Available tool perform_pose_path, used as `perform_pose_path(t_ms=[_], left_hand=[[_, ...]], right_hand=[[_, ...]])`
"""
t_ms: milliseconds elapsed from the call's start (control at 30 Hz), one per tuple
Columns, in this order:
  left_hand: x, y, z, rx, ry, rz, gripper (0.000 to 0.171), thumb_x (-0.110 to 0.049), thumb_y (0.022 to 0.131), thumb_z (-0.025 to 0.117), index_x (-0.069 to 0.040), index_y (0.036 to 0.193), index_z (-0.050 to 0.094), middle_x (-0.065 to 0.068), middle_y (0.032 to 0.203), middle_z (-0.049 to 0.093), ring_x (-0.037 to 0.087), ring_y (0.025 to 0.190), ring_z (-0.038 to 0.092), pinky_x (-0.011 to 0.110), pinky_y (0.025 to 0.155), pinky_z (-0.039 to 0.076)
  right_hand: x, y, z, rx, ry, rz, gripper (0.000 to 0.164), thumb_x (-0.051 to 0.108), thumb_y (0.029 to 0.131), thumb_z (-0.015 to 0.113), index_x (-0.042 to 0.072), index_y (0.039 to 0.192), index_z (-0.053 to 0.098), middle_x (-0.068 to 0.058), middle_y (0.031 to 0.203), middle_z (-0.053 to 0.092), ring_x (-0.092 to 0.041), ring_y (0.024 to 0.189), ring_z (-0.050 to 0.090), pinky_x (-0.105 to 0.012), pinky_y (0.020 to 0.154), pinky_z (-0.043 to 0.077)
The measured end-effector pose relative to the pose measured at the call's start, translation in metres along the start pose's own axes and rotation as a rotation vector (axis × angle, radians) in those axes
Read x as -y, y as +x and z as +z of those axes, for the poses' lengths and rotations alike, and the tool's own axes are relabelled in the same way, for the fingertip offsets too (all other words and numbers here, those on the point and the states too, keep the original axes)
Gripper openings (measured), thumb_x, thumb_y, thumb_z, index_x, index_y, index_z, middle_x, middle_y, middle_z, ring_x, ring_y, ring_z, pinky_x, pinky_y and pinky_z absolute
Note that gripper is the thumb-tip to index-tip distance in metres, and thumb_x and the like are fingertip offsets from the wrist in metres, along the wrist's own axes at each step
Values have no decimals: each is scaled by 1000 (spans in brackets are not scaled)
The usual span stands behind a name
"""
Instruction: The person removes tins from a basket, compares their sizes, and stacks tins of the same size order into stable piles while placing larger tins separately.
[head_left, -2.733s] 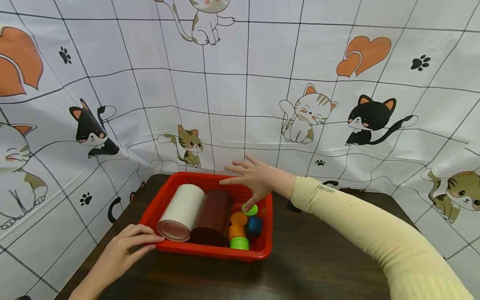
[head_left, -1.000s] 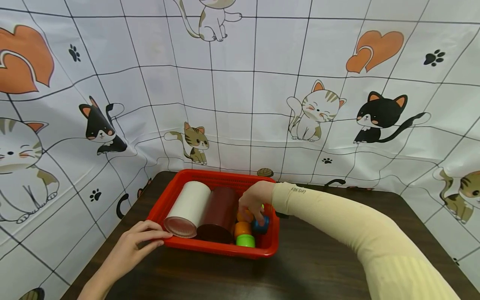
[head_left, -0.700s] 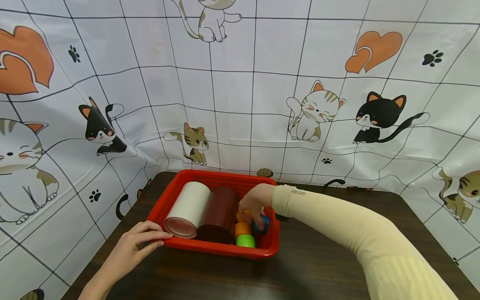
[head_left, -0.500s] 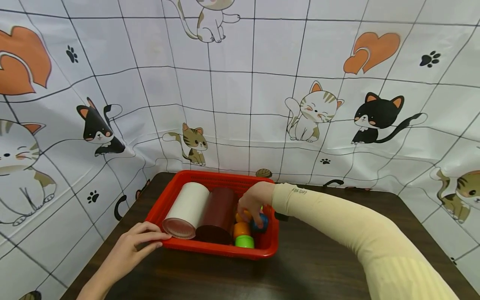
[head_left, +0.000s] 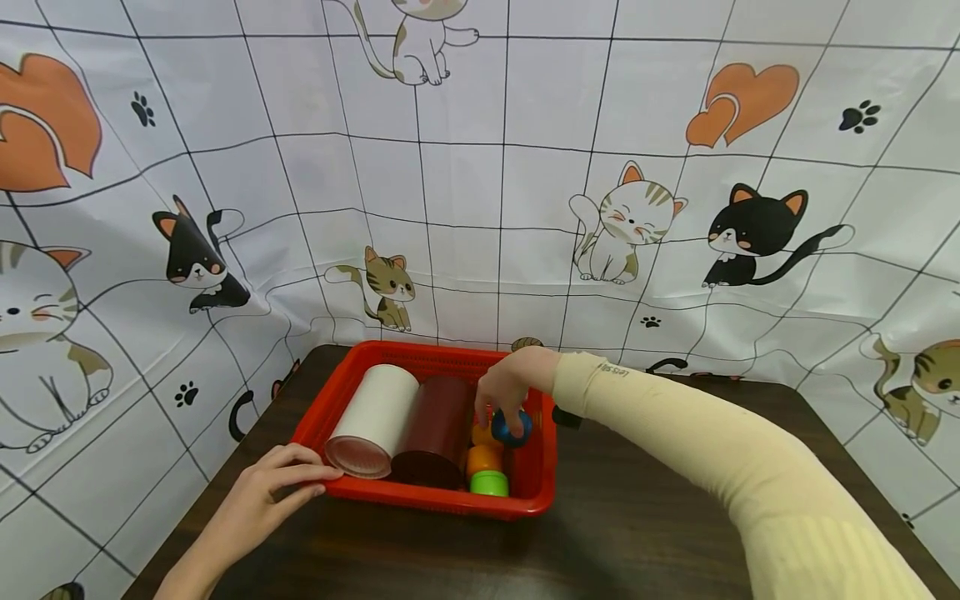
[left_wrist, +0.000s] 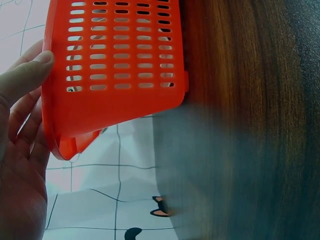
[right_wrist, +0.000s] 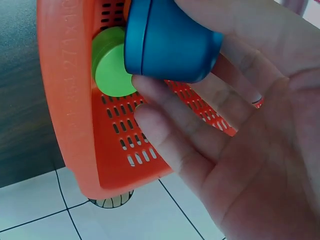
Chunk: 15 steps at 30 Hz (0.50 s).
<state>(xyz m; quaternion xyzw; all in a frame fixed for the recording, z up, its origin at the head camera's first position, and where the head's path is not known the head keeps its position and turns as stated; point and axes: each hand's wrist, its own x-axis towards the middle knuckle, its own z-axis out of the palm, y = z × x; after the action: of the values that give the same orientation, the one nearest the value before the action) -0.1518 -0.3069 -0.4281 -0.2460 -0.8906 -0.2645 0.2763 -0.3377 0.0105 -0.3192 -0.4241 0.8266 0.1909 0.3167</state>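
Observation:
My right hand (head_left: 510, 383) reaches into the back right of a red plastic basket (head_left: 420, 500) and holds a small blue cup (head_left: 513, 427). In the right wrist view the tapered blue cup (right_wrist: 175, 42) lies sideways between thumb and fingers, above a green round piece (right_wrist: 114, 65). My left hand (head_left: 270, 492) grips the basket's front left corner. The left wrist view has the thumb on one side of the rim and the fingers behind it. Orange pieces (head_left: 484, 458) and a green cup-like piece (head_left: 489, 483) lie near the blue cup.
A white cylinder (head_left: 378, 412) and a dark red cylinder (head_left: 438, 425) lie side by side in the basket's left and middle. The basket stands on a dark wooden table (head_left: 637, 492). A white cat-patterned sheet (head_left: 465, 208) hangs close behind it.
My right hand came down from above the basket with fingers spread, took hold of the blue cup and has raised it slightly. My left hand has kept its place at the corner.

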Motion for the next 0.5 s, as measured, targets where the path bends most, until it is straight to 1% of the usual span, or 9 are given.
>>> perform_pose_path(t_ms=[100,200,300,500], left_hand=[[1,0,0,-2,-3,6,52,4,65,85,-30,103,77,-13,100,63,-4,93,50,5,79,40],[1,-1,0,1,0,2,52,4,65,85,-30,103,76,-13,100,63,-4,93,50,5,78,41],[0,-1,0,4,3,-3,52,4,65,85,-31,103,76,-13,100,63,-4,93,50,5,78,40],[0,0,0,3,9,1,53,4,65,85,-31,103,76,-14,100,63,-4,93,49,5,78,40]], right_hand=[[-1,-3,-2,-14,12,-11,53,23,82,82,30,131,63,-1,141,58,-18,127,54,-34,98,52],[-3,-6,-2,-27,22,-27,54,21,83,81,29,133,62,-1,143,57,-19,133,51,-38,104,48],[-5,-8,-2,-45,36,-44,55,19,83,81,27,134,61,0,142,56,-19,131,50,-39,103,48],[-12,-13,-2,-93,58,-89,53,16,83,80,25,133,62,4,135,59,-17,120,50,-34,95,51]])
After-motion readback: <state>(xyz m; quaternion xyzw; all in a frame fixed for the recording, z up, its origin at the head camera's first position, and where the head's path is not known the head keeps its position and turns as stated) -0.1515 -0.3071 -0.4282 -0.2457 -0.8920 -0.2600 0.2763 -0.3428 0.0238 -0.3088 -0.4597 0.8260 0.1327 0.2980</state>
